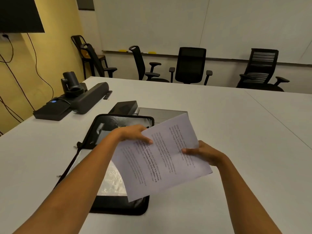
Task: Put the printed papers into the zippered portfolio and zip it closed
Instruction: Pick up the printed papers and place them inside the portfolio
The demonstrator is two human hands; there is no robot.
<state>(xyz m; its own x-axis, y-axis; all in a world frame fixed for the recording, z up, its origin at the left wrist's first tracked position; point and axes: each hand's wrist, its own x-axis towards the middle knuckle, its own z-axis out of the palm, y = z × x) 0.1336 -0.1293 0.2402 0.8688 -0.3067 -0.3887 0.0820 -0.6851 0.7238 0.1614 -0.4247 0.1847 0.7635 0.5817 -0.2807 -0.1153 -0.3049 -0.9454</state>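
Observation:
The printed papers (pixel 162 159), a white stack with black text, are held tilted above the table. My left hand (pixel 133 133) grips their left edge, thumb on top. My right hand (pixel 200 153) grips their right edge. Beneath them the black zippered portfolio (pixel 118 206) lies open flat on the white table (pixel 228 132), its far flap (pixel 121 119) showing dark pockets and its near half showing clear plastic sleeves (pixel 111 181). The papers hide the portfolio's right part.
A silver laptop (pixel 160 114) and a black box (pixel 125 107) lie just beyond the portfolio. A black speaker bar with a camera (pixel 81 97) sits at the table's far left. Several office chairs (pixel 190 65) stand along the far wall.

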